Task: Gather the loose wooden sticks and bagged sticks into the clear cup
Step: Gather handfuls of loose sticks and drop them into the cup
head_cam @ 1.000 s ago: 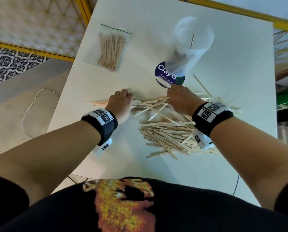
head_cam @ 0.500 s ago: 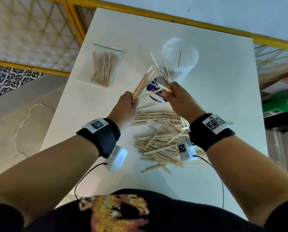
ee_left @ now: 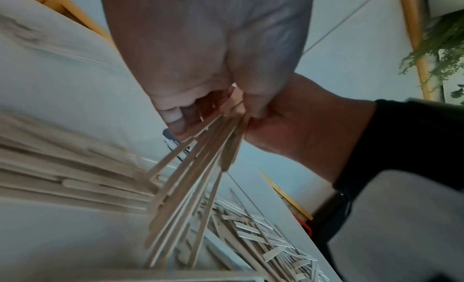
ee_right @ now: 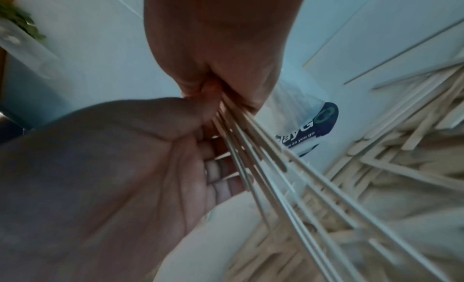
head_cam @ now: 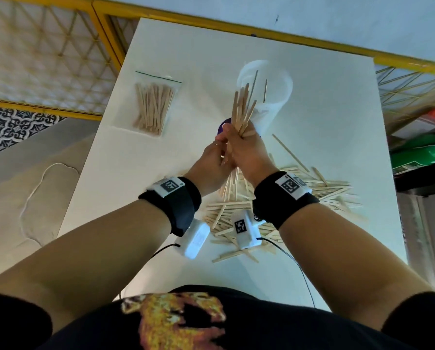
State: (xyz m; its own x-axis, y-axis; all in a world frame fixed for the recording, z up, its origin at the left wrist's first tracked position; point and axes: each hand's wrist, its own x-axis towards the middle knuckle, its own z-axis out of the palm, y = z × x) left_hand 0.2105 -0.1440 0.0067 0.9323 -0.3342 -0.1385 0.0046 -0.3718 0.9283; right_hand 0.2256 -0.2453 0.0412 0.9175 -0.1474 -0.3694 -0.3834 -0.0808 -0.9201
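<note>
Both hands meet above the white table (head_cam: 325, 117) and grip one bundle of loose wooden sticks (head_cam: 242, 107), held nearly upright. My left hand (head_cam: 220, 147) wraps the bundle from the left and my right hand (head_cam: 244, 138) from the right. The stick tops overlap the clear cup (head_cam: 274, 89) just behind, which leans away and holds a few thin sticks. In the left wrist view my left hand's fingers (ee_left: 175, 115) curl round the bundle (ee_left: 198, 177). In the right wrist view my right hand (ee_right: 226, 83) pinches the sticks (ee_right: 273, 167). The bagged sticks (head_cam: 152, 107) lie at the far left.
A large pile of loose sticks (head_cam: 320, 190) lies on the table under and right of my wrists, and one long thin stick (head_cam: 289, 152) lies apart. The cup's blue label (ee_right: 315, 125) shows. A yellow railing (head_cam: 262, 31) borders the table's far edge.
The two hands, each holding its own fanned bunch, have come together and merged the sticks into one upright bundle in front of the cup.
</note>
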